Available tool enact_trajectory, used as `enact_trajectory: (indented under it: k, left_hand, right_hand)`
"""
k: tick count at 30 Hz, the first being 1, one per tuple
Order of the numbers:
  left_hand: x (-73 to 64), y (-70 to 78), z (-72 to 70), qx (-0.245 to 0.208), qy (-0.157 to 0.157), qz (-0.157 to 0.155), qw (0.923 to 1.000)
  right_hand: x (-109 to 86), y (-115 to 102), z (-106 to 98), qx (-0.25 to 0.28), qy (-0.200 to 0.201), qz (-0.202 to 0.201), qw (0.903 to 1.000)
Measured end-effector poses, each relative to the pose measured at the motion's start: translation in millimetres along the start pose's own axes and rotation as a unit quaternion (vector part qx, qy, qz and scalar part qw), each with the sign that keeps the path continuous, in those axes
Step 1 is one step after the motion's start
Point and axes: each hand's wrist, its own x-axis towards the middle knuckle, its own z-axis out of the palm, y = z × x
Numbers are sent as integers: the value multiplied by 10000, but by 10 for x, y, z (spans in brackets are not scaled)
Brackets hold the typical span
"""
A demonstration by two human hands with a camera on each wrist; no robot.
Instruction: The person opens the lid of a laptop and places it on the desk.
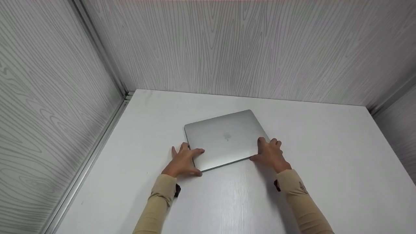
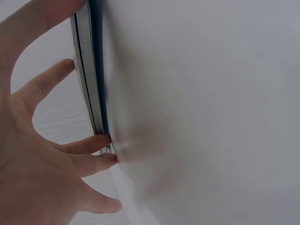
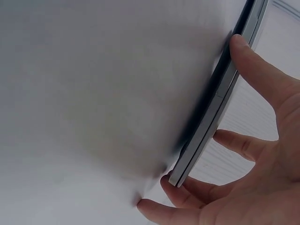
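Observation:
A closed silver laptop [image 1: 221,133] with an apple logo on its lid lies at a slant on the white table [image 1: 214,201]. At its near left corner my left hand [image 1: 182,162] grips it, thumb at the front edge, forefinger on the lid, other fingers by the left side. My right hand [image 1: 271,155] grips the near right corner likewise, thumb on the front edge and forefinger on the lid. Both wrist views show the laptop's thin edge between spread fingers. In each, the little finger stands off the laptop, near the tabletop.
Behind the table rises a grey wood-grain panel [image 1: 227,48]. Another panel [image 1: 48,97] stands along the left, with a metal rail [image 1: 87,162] at its foot. A third panel [image 1: 396,130] borders the right side.

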Motion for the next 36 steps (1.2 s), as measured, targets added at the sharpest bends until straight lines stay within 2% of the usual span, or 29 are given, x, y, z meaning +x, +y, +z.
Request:
enact_trajectory:
  k: [8,12,16,22,29,33,36]
  left_hand:
    - [60,14,16,-77,-111,112,9998]
    - [100,39,22,-94,-195,246,9995]
    - [118,59,24,-101,-257,347,9990]
    - [111,72,23,-49,-261,398,9989]
    - [21,166,23,105,-232,69,9997]
    - [-22,275,76,180,-53,-205,9996]
    - [-52,346,149,142,209,-360,9990]
  right_hand:
    - [-127,71,-22,34,190,-24,9998]
    - [-199,115,-38,18,162,76,9998]
    - [-266,122,-68,53,104,182,9998]
    - [-342,142,-56,-93,222,191,9995]
    - [-313,176,-61,-275,156,-6,9995]
    - [-210,191,-113,-416,-198,-135,9988]
    - [-114,196,-174,-427,-595,-165,9972]
